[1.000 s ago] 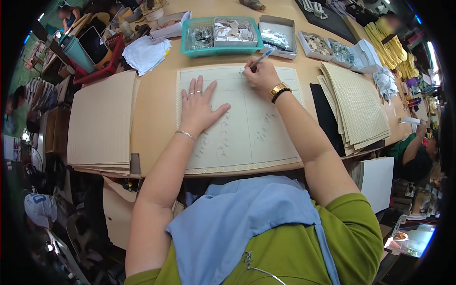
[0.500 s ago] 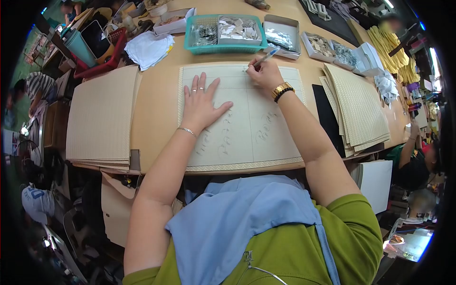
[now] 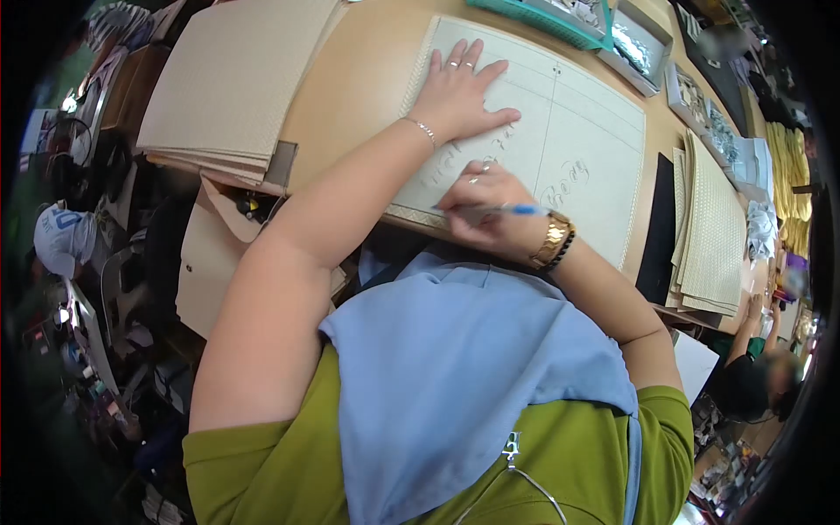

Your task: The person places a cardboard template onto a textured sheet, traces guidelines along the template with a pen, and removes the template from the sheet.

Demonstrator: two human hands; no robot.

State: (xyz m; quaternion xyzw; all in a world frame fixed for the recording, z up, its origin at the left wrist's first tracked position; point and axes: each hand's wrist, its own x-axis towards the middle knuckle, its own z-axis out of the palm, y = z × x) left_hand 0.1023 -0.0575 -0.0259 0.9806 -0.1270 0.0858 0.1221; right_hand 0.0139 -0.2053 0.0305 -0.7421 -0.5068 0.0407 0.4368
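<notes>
A pale sheet (image 3: 604,157) with a woven-patterned border lies on the table, marked with ruled lines and handwriting. My left hand (image 3: 459,94) rests flat on its upper left part, fingers spread, with rings on two fingers. Low on the sheet, near its bottom edge, my right hand (image 3: 494,210) is closed around a pen (image 3: 527,210) with a blue part at its back end. The pen's tip points left, close to the lower border; whether it touches the surface I cannot tell. Writing beneath my right hand is partly hidden.
Stacked woven-textured sheets (image 3: 232,83) lie at the left, with another stack (image 3: 713,232) at the right beside a black strip (image 3: 656,229). A teal basket (image 3: 560,28) and a box of shiny packets (image 3: 637,48) stand at the back. Another person sits at far right.
My right hand has moved with the pen from the sheet's top down to its lower left edge. My left hand stays flat on the sheet. The whole view has tilted and shifted.
</notes>
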